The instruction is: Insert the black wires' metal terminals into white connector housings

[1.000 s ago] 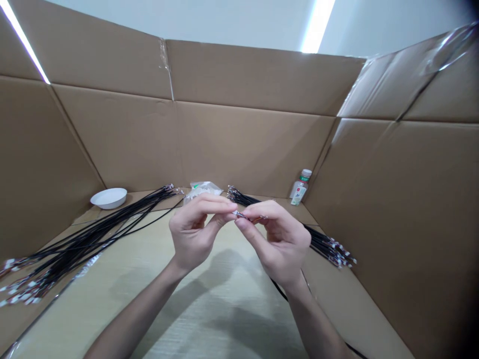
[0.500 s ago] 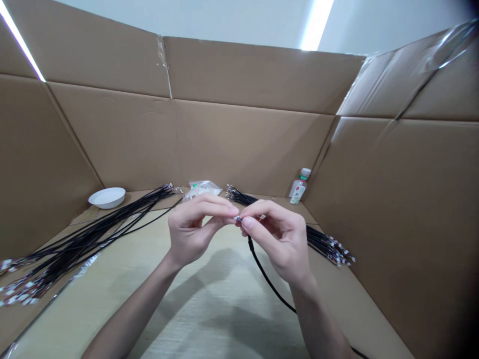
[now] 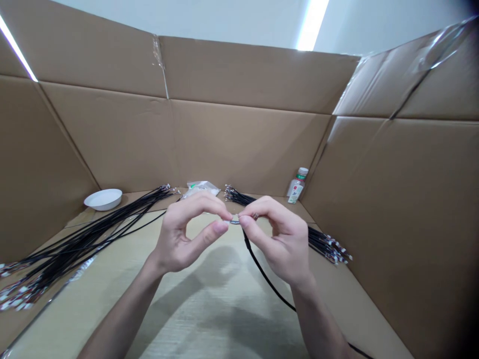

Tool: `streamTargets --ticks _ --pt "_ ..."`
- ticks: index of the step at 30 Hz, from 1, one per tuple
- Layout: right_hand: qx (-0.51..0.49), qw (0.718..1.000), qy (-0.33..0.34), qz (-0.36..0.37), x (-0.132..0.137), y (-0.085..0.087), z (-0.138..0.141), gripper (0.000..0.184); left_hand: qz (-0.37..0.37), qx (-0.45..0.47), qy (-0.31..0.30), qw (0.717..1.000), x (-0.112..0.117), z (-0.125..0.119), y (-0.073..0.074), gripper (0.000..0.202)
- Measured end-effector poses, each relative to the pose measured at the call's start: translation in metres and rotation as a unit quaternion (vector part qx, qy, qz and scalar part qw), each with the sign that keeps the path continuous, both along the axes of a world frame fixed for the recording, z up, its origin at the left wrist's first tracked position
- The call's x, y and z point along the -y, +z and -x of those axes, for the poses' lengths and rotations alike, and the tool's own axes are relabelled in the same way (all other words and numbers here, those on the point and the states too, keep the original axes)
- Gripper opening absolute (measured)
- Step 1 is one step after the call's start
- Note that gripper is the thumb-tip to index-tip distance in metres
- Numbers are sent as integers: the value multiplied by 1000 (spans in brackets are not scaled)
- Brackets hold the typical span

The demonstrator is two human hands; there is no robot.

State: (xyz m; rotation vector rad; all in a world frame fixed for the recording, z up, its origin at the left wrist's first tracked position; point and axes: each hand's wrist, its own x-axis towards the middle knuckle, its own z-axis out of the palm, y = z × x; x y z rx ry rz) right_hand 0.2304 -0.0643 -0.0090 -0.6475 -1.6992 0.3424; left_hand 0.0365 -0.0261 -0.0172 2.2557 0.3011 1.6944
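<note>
My left hand (image 3: 187, 232) and my right hand (image 3: 279, 239) meet at the middle of the view, above the table. Both pinch the metal end of one black cable (image 3: 267, 281) between thumb and forefinger. The cable hangs down from my right hand and trails off toward the lower right. What exactly sits at the pinched tip (image 3: 235, 221) is too small to make out.
A bundle of black cables (image 3: 86, 239) lies to the left, another bundle (image 3: 322, 242) to the right. A white bowl (image 3: 103, 199), a clear bag of small white parts (image 3: 202, 188) and a small bottle (image 3: 297, 186) stand at the back. Cardboard walls (image 3: 243, 144) surround the table.
My left hand has opened its curl a little and its thumb has dropped. The black cable now hangs in view below my right hand. The camera has shifted slightly.
</note>
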Motion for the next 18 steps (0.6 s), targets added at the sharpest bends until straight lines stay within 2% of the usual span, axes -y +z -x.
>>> streamTargets --ticks 2,6,9,13,16,18 --pt "27 999 -17 -34 0 0 1 10 3 -12 13 1000 5 4 3 6" --pt "54 993 -36 -101 1 0 2 11 -20 -41 75 996 12 9 8 13" --pt "70 985 -52 -152 0 -1 1 11 -37 -52 87 994 14 11 9 25" --pt "106 967 -82 -217 1 0 1 14 -106 -58 97 988 15 12 11 24" --pt "101 966 -81 -225 1 0 3 14 -151 -81 119 978 15 11 14 20" --pt "78 978 -65 -184 1 -1 5 13 -169 -91 147 970 15 10 14 18"
